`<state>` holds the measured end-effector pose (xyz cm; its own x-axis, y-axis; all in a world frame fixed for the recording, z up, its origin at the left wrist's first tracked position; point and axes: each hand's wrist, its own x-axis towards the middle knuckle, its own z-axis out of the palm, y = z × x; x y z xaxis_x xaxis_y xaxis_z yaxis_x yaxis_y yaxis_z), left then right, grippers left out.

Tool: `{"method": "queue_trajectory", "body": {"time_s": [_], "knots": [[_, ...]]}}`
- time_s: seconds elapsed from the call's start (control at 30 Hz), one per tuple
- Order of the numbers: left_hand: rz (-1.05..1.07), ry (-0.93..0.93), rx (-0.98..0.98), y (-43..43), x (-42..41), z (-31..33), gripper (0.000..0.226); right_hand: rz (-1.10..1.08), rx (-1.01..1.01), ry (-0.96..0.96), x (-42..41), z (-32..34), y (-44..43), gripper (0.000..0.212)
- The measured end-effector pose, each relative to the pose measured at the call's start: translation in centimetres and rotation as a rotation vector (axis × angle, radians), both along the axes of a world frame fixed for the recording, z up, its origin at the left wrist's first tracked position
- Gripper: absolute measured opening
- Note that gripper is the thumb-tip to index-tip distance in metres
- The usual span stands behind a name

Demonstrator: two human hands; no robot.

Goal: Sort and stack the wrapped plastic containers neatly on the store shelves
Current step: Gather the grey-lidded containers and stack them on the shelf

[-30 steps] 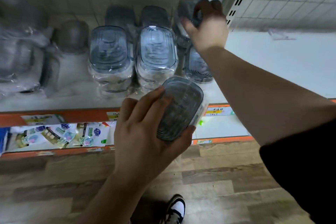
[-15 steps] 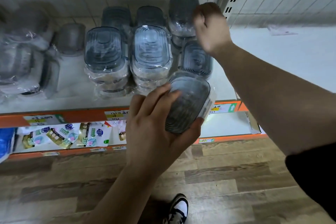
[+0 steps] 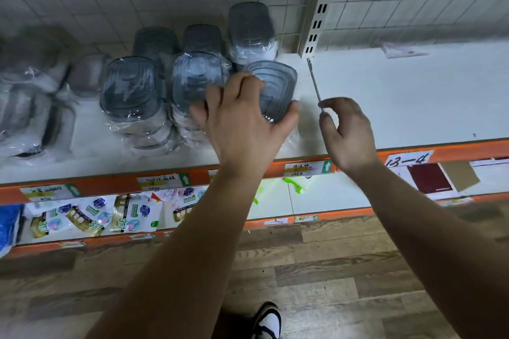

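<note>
The left hand [image 3: 242, 121] gripped a wrapped container [image 3: 278, 82], fingers spread over it, at the row's right end above the shelf [image 3: 385, 96]. The right hand [image 3: 348, 135] hung loosely curled, empty. The slick wrap might let the container slip crooked against the neighbouring stack [image 3: 198, 77].

sachets [image 3: 91, 215] lie near left, a blue pack [image 3: 8, 226] just left of them. a red card [image 3: 429, 177] lies right. a shoe [image 3: 268, 320] stands on the wood floor [image 3: 330, 270].

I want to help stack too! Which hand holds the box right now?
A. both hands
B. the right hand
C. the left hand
C: the left hand curls round the wrapped container; the right hand beside it holds nothing.
</note>
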<state>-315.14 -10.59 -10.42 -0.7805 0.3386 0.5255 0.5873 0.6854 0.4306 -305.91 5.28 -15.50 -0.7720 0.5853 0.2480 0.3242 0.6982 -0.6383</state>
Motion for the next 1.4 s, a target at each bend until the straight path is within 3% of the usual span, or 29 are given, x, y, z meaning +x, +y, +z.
{"method": "queue_trajectory", "body": {"time_s": [0.33, 0.57, 0.67, 0.87, 1.1, 1.4], "knots": [[0.112, -0.053, -0.203, 3.1, -2.5, -1.2, 0.067, 0.058, -0.029, -0.040, 3.5, -1.0, -0.7, 0.034], [-0.098, -0.038, -0.393, -0.3, -1.4, -1.4, 0.072, 0.071, -0.093, -0.034, 4.2, 0.8, -3.4, 0.032], [-0.152, -0.005, -0.377, -3.2, -0.4, -0.5, 0.060, 0.069, -0.093, 0.002, 4.0, 2.2, -5.5, 0.029], [-0.184, 0.027, -0.314, -11.2, 1.4, 3.3, 0.037, 0.156, -0.135, 0.056, 3.3, 7.6, -11.8, 0.037], [-0.113, 0.078, -0.361, -23.3, 1.8, 8.8, 0.031, 0.348, -0.056, 0.015, -0.2, 14.4, -21.8, 0.039], [0.126, 0.105, -0.306, -45.2, -2.9, 15.6, 0.034, 0.622, -0.002, 0.151, -8.8, 21.7, -42.0, 0.029]]}}
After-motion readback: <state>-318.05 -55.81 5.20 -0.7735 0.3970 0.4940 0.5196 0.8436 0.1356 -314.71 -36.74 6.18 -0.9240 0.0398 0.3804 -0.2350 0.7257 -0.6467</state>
